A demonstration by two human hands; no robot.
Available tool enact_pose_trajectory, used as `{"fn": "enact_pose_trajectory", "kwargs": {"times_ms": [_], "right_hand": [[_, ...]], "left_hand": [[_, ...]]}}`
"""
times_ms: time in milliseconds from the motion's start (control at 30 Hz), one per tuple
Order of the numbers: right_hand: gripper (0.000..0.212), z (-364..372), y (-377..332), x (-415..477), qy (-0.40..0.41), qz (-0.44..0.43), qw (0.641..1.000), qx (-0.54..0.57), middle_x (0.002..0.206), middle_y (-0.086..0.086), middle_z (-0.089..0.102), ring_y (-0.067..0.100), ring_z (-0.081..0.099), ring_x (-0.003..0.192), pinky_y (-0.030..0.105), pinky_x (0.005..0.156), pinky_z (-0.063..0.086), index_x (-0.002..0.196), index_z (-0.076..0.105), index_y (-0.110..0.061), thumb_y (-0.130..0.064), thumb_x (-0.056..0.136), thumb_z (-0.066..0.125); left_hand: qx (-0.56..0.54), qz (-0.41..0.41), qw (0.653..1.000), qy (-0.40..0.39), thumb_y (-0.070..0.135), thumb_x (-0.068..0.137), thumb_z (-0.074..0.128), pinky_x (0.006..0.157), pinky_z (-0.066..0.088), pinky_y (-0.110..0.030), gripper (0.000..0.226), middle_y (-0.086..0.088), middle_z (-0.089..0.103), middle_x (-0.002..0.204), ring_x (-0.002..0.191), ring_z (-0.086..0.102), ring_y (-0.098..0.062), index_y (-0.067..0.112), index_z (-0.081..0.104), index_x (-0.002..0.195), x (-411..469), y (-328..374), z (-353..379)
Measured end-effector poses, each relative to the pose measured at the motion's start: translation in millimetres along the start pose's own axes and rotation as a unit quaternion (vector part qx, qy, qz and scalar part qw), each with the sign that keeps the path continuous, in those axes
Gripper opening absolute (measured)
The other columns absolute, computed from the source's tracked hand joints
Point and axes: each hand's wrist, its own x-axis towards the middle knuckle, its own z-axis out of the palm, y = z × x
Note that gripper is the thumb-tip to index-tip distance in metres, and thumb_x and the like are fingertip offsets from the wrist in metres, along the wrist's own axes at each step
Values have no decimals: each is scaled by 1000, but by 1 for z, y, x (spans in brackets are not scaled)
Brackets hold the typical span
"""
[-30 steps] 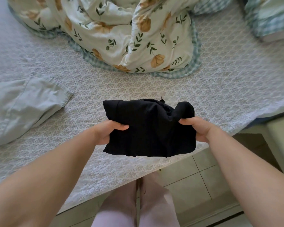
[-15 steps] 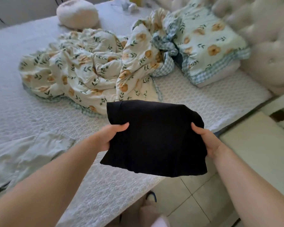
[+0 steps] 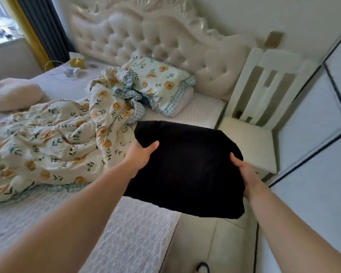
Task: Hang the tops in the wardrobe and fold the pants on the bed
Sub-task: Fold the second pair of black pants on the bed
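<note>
Pants (image 3: 187, 168), black, folded into a compact slab, are held in the air over the near right corner of the bed (image 3: 138, 229), partly past its edge and above the floor gap. Left hand (image 3: 141, 154) is clamped on the left edge, thumb on top, fingers hidden underneath. Right hand (image 3: 244, 170) is clamped on the right edge, thumb on top too. A grip on both opposite edges makes sense: it keeps the layers stacked so the fold doesn't drop open mid-carry. The bundle is held fairly flat and taut between the hands, with only the near edge drooping a little.

Floral duvet (image 3: 53, 142) is bunched across the middle and left of the bed, and the floral pillow (image 3: 161, 85) sits far right against the tufted headboard (image 3: 146, 40). Only the bare quilted strip near right is free, so that's the likely drop spot.

White chair (image 3: 250, 142) stands just right of the bed, and the panelled doors (image 3: 323, 115) further right are probably the wardrobe.

Judgement: fold looks finished; what's left is laying it flat. Risk: releasing one side first lets the layers slide.
</note>
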Motion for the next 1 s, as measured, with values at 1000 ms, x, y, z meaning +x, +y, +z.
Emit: {"fn": "enact_pose_trajectory", "kwargs": {"times_ms": [1000], "right_hand": [[42,-129,116,-259,284,-130,929,199,107,15,68,33,63,99,41,80,51,114,61,-8,-41,89,58]], "left_hand": [[156,121,948,-251,45,87,61,95,47,-43,49,-4,62,113,106,59,-29,14,54,125,-164,19,167]]}}
